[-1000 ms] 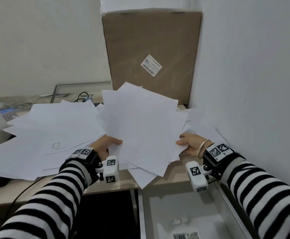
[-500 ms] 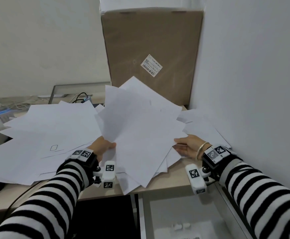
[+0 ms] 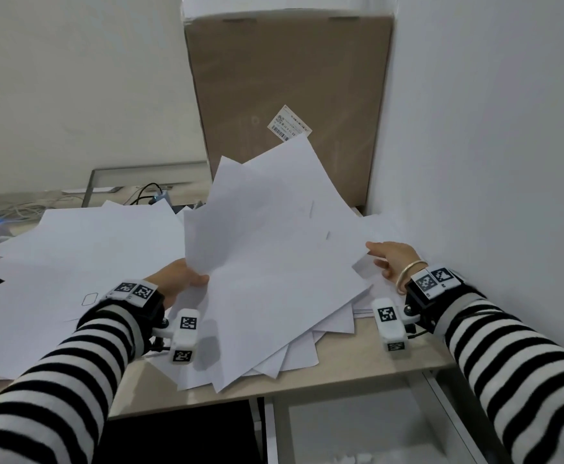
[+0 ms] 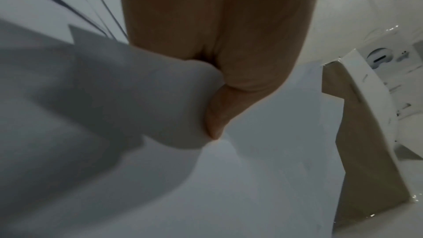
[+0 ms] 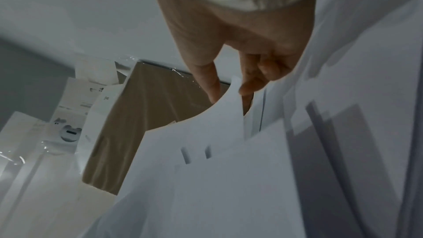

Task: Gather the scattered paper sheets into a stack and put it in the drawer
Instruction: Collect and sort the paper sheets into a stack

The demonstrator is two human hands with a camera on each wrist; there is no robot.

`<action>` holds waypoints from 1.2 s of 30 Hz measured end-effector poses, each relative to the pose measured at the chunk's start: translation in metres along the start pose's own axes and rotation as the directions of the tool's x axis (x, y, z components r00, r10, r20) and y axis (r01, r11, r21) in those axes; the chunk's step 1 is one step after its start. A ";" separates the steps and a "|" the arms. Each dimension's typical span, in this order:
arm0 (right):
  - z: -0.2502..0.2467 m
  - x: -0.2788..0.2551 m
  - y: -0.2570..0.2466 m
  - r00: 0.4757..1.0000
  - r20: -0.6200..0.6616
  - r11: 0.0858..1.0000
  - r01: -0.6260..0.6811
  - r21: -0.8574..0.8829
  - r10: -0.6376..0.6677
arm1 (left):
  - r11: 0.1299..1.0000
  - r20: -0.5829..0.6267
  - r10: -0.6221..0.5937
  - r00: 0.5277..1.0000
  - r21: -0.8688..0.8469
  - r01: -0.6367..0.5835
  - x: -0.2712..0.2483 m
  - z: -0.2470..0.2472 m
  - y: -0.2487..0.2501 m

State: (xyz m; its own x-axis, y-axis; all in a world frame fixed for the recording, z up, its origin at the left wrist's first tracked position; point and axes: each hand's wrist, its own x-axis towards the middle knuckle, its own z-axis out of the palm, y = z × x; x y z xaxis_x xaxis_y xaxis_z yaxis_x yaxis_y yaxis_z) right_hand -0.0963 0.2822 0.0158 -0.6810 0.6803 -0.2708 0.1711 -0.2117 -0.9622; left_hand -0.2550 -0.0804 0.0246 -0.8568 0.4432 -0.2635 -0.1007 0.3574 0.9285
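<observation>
On the desk [image 3: 357,376], both hands grip the tilted paper sheets [image 3: 273,249] by their edges.

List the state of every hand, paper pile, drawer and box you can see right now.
left hand: grips the left edge of the lifted sheets.
right hand: touches their right edge; grip unclear.
lifted sheets: fanned, uneven, far edge raised off the desk.
scattered sheets: lying flat, overlapping, ungathered.
drawer: open below the desk edge.
cardboard box: upright in the corner.
</observation>
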 end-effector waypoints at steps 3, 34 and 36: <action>-0.003 0.007 -0.003 0.999 0.005 0.999 -0.032 0.008 0.032 | 0.999 0.042 -0.020 0.999 -0.029 0.021 0.002 -0.002 0.001; 0.109 -0.109 0.019 0.918 0.341 0.950 -0.269 0.157 0.204 | 0.889 -0.130 -0.078 0.989 -0.458 0.010 -0.024 0.061 0.016; 0.107 -0.109 0.025 0.926 0.318 0.963 -0.247 0.106 0.203 | 0.898 -0.064 -0.083 0.994 -0.437 0.047 -0.027 0.060 0.015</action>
State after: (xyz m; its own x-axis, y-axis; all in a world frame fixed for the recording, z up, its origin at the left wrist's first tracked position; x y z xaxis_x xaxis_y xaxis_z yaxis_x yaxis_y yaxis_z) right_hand -0.0936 0.1274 0.0243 -0.8223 0.3640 -0.4373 0.2578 -0.4467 -0.8567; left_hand -0.2031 -0.0382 0.0299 -0.8761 0.3584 -0.3224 -0.3517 -0.0177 0.9360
